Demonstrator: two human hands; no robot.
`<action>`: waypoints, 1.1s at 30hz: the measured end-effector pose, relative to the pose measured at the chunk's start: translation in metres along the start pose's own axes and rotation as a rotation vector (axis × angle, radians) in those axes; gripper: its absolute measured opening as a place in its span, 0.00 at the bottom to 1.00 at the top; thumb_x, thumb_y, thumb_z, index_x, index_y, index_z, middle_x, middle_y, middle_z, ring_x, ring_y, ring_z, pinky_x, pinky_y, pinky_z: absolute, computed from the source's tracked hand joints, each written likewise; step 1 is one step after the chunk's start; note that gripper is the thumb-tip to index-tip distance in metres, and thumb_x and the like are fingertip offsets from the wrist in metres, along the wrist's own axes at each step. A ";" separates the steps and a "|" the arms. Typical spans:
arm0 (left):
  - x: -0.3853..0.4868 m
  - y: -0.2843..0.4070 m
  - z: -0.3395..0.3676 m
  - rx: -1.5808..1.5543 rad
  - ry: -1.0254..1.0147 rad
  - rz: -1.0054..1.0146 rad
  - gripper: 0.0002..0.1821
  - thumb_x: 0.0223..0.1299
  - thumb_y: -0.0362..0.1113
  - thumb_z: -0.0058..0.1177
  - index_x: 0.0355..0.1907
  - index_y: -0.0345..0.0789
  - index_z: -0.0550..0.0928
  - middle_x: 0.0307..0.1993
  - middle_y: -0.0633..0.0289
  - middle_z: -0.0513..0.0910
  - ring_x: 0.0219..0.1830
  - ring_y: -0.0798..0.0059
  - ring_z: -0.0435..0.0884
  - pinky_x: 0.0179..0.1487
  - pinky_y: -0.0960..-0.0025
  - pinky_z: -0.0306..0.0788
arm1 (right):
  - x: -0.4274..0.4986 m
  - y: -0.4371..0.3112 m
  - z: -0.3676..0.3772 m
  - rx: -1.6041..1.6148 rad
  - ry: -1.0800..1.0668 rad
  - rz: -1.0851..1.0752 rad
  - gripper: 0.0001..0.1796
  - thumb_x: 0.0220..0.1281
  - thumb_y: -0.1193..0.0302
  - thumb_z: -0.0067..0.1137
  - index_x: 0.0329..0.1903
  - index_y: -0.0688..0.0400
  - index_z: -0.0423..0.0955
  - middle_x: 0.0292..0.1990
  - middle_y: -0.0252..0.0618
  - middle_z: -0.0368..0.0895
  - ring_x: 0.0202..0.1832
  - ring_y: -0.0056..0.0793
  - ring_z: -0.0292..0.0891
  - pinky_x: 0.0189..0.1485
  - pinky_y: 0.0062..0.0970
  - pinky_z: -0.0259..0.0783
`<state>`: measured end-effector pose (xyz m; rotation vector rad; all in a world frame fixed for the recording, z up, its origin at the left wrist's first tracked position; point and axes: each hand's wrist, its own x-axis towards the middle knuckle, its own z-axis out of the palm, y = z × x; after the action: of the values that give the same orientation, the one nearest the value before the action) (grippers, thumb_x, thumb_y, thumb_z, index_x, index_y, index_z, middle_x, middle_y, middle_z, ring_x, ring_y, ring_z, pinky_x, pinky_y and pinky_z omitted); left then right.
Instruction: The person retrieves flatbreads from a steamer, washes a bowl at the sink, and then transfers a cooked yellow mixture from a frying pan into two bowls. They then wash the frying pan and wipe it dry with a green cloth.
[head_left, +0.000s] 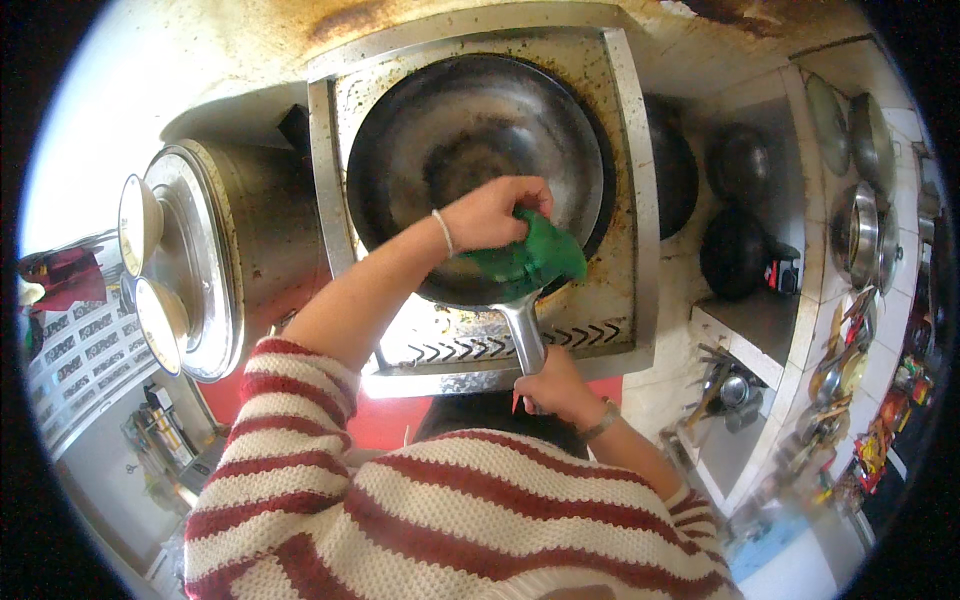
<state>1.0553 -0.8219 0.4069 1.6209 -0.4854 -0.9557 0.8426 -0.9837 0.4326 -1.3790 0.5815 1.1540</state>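
A large dark wok (465, 97) sits on the stove, its bowl facing up and its metal handle (523, 330) pointing towards me. My right hand (559, 386) grips the end of that handle. Pinched in my left hand (495, 214) is a green cloth (551, 251), which hangs over the near right side of the wok by the base of the handle. Part of the wok's near inner wall is hidden by my left forearm and the cloth. No food shows in the visible part of the wok.
The stove top (600, 307) has a raised metal edge around the wok. To its left stands a big metal pot (262, 225) with two bowls (161, 330) on its lid. Dark pans (739, 161) and a tiled ledge (817, 300) with utensils are on the right.
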 end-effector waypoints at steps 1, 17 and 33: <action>0.008 -0.002 -0.009 0.311 0.074 0.063 0.19 0.40 0.18 0.50 0.38 0.36 0.79 0.41 0.53 0.81 0.49 0.58 0.79 0.54 0.63 0.73 | 0.000 0.000 0.000 0.007 0.005 -0.018 0.07 0.49 0.78 0.59 0.30 0.68 0.71 0.16 0.40 0.75 0.15 0.29 0.76 0.16 0.31 0.72; 0.031 0.000 -0.156 1.624 0.490 0.711 0.19 0.50 0.33 0.54 0.48 0.41 0.77 0.46 0.58 0.74 0.53 0.59 0.74 0.50 0.63 0.76 | -0.005 0.000 0.002 -0.029 0.038 -0.063 0.09 0.48 0.78 0.58 0.33 0.71 0.72 0.18 0.41 0.76 0.16 0.27 0.75 0.17 0.30 0.72; 0.037 -0.008 0.056 0.305 0.606 0.129 0.13 0.61 0.27 0.51 0.48 0.32 0.74 0.46 0.42 0.77 0.49 0.42 0.76 0.53 0.49 0.70 | -0.009 -0.004 0.008 0.001 0.052 -0.062 0.05 0.48 0.79 0.58 0.27 0.67 0.71 0.15 0.38 0.74 0.14 0.27 0.74 0.15 0.30 0.70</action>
<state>1.0311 -0.8808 0.3854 2.0189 -0.3146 -0.2669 0.8410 -0.9782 0.4434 -1.4202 0.5724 1.0708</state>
